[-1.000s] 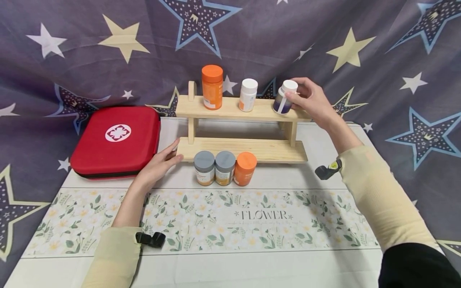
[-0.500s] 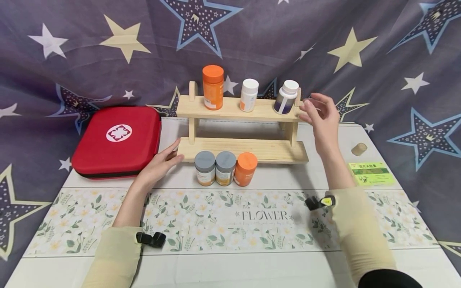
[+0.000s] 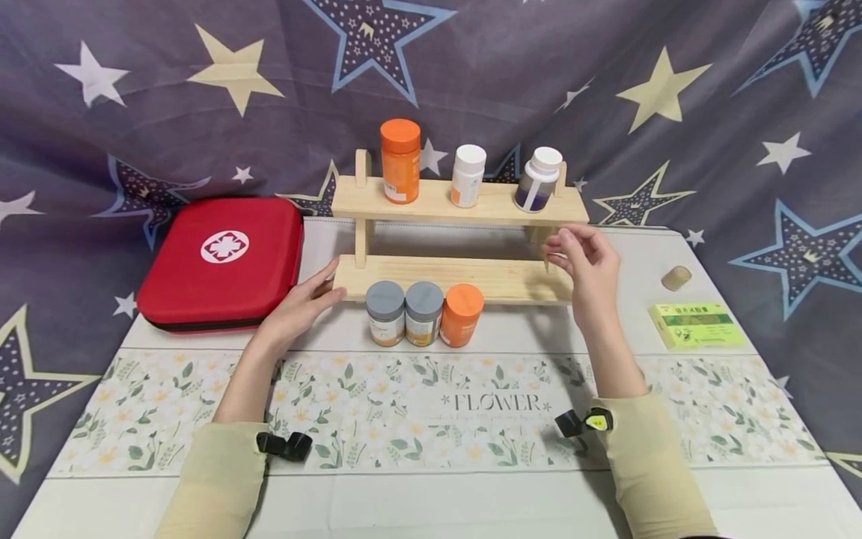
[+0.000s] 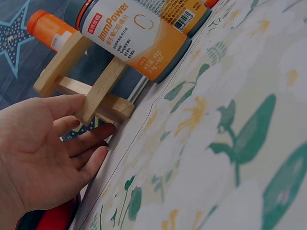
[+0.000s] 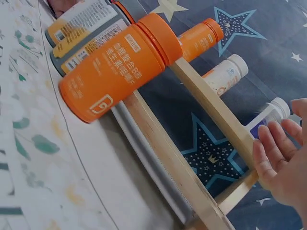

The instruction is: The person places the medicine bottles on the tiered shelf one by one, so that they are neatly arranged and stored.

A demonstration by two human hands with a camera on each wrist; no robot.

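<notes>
In the head view my left hand (image 3: pixel 299 307) rests at the left end of the lower board of a two-tier wooden shelf (image 3: pixel 417 269). The left wrist view shows a fingertip touching the board's end, the other fingers loosely bent beside it. Near the shelf's right end, my right hand (image 3: pixel 589 281) hovers with relaxed fingers and nothing seen in them. On the upper board stand an orange bottle (image 3: pixel 400 165), a small white bottle (image 3: pixel 468 178) and a white-capped dark blue bottle (image 3: pixel 537 181). Two grey-lidded jars (image 3: pixel 385 314) and an orange jar (image 3: pixel 461 317) stand before the lower board.
A red first-aid case (image 3: pixel 222 262) lies left of the shelf. At right are a small beige cylinder (image 3: pixel 676 278) and a green-yellow box (image 3: pixel 697 326). A star-patterned cloth (image 3: pixel 471 67) hangs behind. A floral cloth (image 3: pixel 404 449) covers the table.
My right hand has let go of the dark blue bottle, leaving it standing on the upper board, and moved down towards me beside the shelf's right end. The left hand stays in place.
</notes>
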